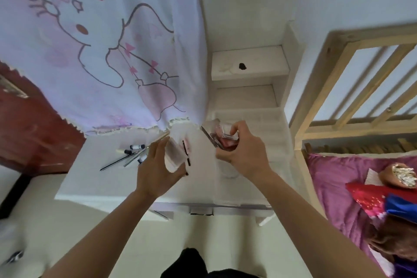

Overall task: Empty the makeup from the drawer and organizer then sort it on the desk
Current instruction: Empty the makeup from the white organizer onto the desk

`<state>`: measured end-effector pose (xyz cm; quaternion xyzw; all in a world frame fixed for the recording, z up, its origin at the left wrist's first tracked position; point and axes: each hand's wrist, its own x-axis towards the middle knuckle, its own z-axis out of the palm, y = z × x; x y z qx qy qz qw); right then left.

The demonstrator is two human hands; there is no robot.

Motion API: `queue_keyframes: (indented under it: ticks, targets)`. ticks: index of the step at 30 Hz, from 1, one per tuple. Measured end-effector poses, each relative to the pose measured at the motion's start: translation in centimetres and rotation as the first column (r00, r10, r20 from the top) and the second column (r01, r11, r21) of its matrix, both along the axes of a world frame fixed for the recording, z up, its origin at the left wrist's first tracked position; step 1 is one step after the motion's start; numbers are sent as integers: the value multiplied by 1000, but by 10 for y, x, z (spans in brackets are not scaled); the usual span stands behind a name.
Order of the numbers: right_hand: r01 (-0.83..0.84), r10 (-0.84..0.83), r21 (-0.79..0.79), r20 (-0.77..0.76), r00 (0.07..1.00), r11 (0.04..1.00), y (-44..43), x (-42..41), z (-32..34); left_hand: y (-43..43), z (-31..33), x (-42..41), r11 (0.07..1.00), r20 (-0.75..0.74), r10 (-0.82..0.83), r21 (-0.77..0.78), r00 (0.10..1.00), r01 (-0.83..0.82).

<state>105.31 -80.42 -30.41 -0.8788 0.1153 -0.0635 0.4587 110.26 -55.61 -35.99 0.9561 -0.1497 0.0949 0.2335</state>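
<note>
Grip, right hand (pixel 243 160): fingers and thumb curled round a clear case (pixel 222 139) with reddish contents, held tilted above the back of the white worktop (pixel 101 185).

Grip, left hand (pixel 155 169): thumb below and fingers along the side of a pale container (pixel 173 158). Motion blur hides what it is.

Both items are off the surface and near each other, not touching. A loose group of slim pencils and small tubes (pixel 128 156) already lies on the worktop, just left of the left hand.

Step in hand, as judged: emptying is under way, with two pieces lifted out and sorting barely begun.

Next move calls for setting each piece down in its own spot, apart from the pencils. The clear case should be levelled first, since tilted contents could spill. A cartoon-print curtain (pixel 101 52) hangs close behind and could snag.
</note>
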Motion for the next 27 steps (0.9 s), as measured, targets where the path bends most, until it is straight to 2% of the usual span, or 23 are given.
queue_keyframes:
  ticks: [3,6,9,12,14,17,19,22,27]
  targets:
    - [-123,123,21,-10,992,992,50,27,-2,48,-16,16,990,-98,103,111,990,-92]
    - [-239,234,-62,-78,969,969,99,56,-20,94,-39,38,952,-315,207,281,926,-117]
    - [-299,271,-113,-211,939,947,146,74,-63,134,-66,57,903,-514,291,427,807,-54]
    - [-390,306,-149,-397,865,909,185,85,-119,164,-100,72,887,-596,303,461,743,8]
    - [-452,305,-201,-500,810,869,206,92,-149,181,-118,83,885,-637,287,462,715,57]
    - [-489,279,-248,-576,768,836,233,103,-182,202,-138,100,881,-671,224,450,707,147]
    - [-437,220,-283,-564,796,854,247,114,-195,215,-147,112,879,-652,169,439,739,187]
    - [-308,129,-336,-463,877,890,253,137,-199,229,-154,135,867,-615,120,448,780,219]
    - [-301,88,-422,-455,886,855,240,159,-197,240,-153,152,886,-596,141,433,790,169]
